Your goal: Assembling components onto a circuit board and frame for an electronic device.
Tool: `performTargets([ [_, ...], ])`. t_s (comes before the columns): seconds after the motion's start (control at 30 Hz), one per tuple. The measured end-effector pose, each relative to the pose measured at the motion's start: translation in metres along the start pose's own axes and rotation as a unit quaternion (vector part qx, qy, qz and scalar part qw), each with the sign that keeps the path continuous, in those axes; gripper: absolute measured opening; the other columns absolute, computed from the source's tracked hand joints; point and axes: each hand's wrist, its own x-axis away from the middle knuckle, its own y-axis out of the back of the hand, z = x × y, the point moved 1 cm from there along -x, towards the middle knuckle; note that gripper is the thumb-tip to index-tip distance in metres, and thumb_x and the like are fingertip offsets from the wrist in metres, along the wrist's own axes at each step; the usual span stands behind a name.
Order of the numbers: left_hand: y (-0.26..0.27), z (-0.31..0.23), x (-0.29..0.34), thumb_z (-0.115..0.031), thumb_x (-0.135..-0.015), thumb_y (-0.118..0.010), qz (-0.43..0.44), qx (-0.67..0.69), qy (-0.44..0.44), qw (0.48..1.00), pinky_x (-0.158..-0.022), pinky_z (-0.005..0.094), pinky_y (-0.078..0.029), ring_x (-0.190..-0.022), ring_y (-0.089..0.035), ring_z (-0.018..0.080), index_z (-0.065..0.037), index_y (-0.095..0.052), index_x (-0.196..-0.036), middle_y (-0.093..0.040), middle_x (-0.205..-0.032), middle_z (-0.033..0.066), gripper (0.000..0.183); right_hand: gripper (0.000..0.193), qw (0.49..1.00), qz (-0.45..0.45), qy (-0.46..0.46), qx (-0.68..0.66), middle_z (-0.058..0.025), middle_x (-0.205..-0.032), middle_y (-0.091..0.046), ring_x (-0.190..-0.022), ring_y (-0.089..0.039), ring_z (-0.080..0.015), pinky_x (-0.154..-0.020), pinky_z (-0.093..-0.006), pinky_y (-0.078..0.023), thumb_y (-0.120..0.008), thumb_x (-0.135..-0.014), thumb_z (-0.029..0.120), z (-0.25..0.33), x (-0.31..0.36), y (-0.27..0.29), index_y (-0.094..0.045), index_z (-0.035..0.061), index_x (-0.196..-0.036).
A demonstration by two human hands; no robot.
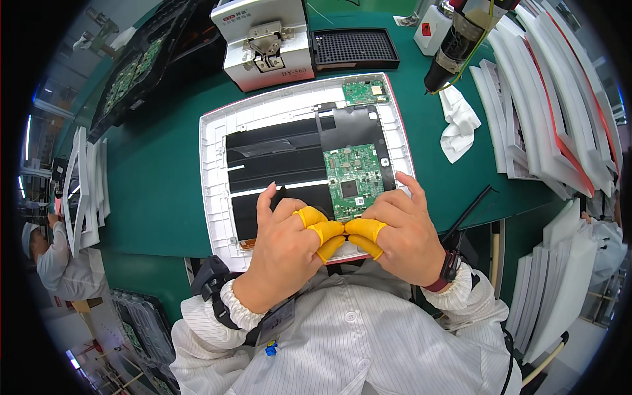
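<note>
A white rectangular casing [212, 164] lies in front of me, with black panels [273, 155] inside. A green circuit board [362, 161] sits at its right half, and a smaller green board [359, 93] is in its upper right corner. My left hand [283, 240] and my right hand [406, 227] meet at the lower edge of the larger board. Yellow finger covers sheathe several fingers of each hand. Both hands are closed, thumbs and fingers pinched together with the tips touching. Whatever they grip is hidden behind the fingertips.
Behind the casing stand a box-shaped machine [263, 46] and a black perforated tray [355, 49]. A dark powered driver [444, 62] hangs at upper right, near a white cloth [459, 125]. White panels [536, 105] line the right. A black tray of boards [135, 76] leans at upper left; a person [62, 263] works far left.
</note>
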Motion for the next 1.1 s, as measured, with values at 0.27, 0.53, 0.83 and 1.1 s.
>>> performTargets([
  [0.27, 0.003, -0.004, 0.004, -0.013, -0.074, -0.077, -0.057, -0.076, -0.01, 0.995, -0.117, 0.0655, -0.019, -0.099, -0.061, 0.0206, -0.01, -0.078, -0.086, -0.07, -0.091, 0.0008, 0.012, 0.023, 0.999, -0.024, -0.028, 0.033, -0.0006, -0.093, -0.067, -0.101, -0.06, -0.0206, -0.117, -0.0561, -0.026, -0.082, -0.071, 0.005, -0.001, 0.001, 0.003, -0.078, 0.0099, -0.093],
  [0.53, 0.007, -0.007, 0.006, -0.014, -0.073, -0.077, -0.064, -0.161, -0.102, 0.98, -0.117, 0.0677, -0.019, -0.095, -0.064, 0.0201, -0.01, -0.075, -0.078, -0.072, -0.09, 0.0021, 0.007, 0.021, 0.999, -0.017, -0.029, 0.029, -0.0001, -0.093, -0.066, -0.1, -0.059, -0.0205, -0.118, -0.0569, -0.025, -0.081, -0.069, 0.004, 0.0, -0.001, 0.003, -0.078, 0.009, -0.09],
  [0.83, 0.008, -0.006, 0.005, -0.011, -0.067, -0.076, -0.019, -0.155, -0.147, 0.977, -0.116, 0.058, -0.031, -0.093, -0.064, 0.0217, -0.007, -0.073, -0.07, -0.072, -0.087, 0.0072, 0.006, 0.004, 0.999, -0.029, -0.029, 0.023, 0.0003, -0.089, -0.061, -0.1, -0.059, -0.0189, -0.116, -0.0581, -0.026, -0.074, -0.076, 0.011, 0.0, 0.0, 0.003, -0.075, 0.0084, -0.078],
  [1.1, 0.01, -0.004, 0.004, -0.012, -0.067, -0.076, 0.004, -0.141, -0.142, 0.98, -0.115, 0.0581, -0.032, -0.095, -0.064, 0.0218, -0.007, -0.074, -0.07, -0.072, -0.09, 0.0075, 0.006, 0.007, 0.999, -0.031, -0.022, 0.021, -0.0011, -0.088, -0.06, -0.097, -0.059, -0.019, -0.115, -0.0589, -0.027, -0.074, -0.075, 0.012, 0.0, -0.001, 0.003, -0.071, 0.0073, -0.07],
])
